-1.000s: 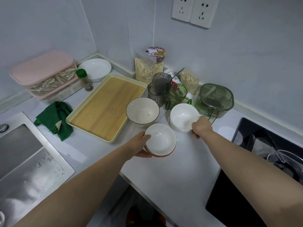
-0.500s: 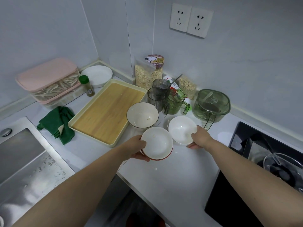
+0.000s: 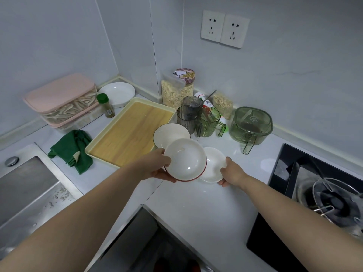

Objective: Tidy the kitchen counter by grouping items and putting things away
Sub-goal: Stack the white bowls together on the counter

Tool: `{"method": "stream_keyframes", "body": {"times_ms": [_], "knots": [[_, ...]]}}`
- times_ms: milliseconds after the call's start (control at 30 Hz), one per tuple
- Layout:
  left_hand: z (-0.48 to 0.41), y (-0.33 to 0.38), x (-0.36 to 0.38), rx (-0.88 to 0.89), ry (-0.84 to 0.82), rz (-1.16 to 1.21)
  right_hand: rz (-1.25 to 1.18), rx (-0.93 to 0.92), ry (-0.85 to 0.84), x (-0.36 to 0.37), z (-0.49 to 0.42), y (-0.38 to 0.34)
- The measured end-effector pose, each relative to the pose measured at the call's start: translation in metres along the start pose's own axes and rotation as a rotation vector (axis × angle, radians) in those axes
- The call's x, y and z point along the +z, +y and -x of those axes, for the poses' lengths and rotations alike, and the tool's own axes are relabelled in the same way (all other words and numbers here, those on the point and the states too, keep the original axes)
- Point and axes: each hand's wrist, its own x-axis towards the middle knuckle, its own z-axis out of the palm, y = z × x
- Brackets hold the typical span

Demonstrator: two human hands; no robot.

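White-glazed round bowl [image 3: 185,160], red outside, tilts in my left hand [image 3: 155,169]'s grasp; my right hand [image 3: 232,174] grips a shallow white dish [image 3: 215,163].

On the worktop [image 3: 196,203] the sink [image 3: 29,183] lies far left, the cloth [image 3: 70,152] between it and the tray [image 3: 129,134]. The bowls [image 3: 184,160] cluster right of the tray (overlapping in this view), with the mugs [image 3: 208,121] behind them and the hob [image 3: 314,193] far right.
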Motion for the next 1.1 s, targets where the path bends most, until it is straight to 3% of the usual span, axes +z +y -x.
{"method": "stream_keyframes", "body": {"times_ms": [200, 300, 367, 433, 533, 733, 1100], "knots": [[0.004, 0.007, 0.004, -0.004, 0.013, 0.052, 0.037, -0.004, -0.100, 0.007, 0.020, -0.007], [0.006, 0.009, 0.011, 0.021, 0.045, -0.013, 0.063, -0.140, 0.176, -0.007, 0.028, -0.016], [0.007, 0.011, 0.015, 0.029, 0.077, -0.042, -0.215, -0.201, 0.229, -0.020, 0.045, -0.032], [0.006, 0.013, 0.019, 0.034, 0.090, -0.041, -0.441, -0.198, 0.050, -0.031, 0.062, -0.049], [0.004, 0.017, 0.027, 0.039, 0.087, 0.007, -0.327, -0.202, -0.058, -0.034, 0.075, -0.063], [-0.007, 0.023, 0.049, 0.014, 0.098, 0.049, -0.012, -0.234, 0.217, -0.030, 0.063, -0.058], [-0.043, -0.002, 0.053, 0.186, 0.413, -0.517, 0.018, -0.195, 0.277, -0.004, 0.043, -0.039]]}}
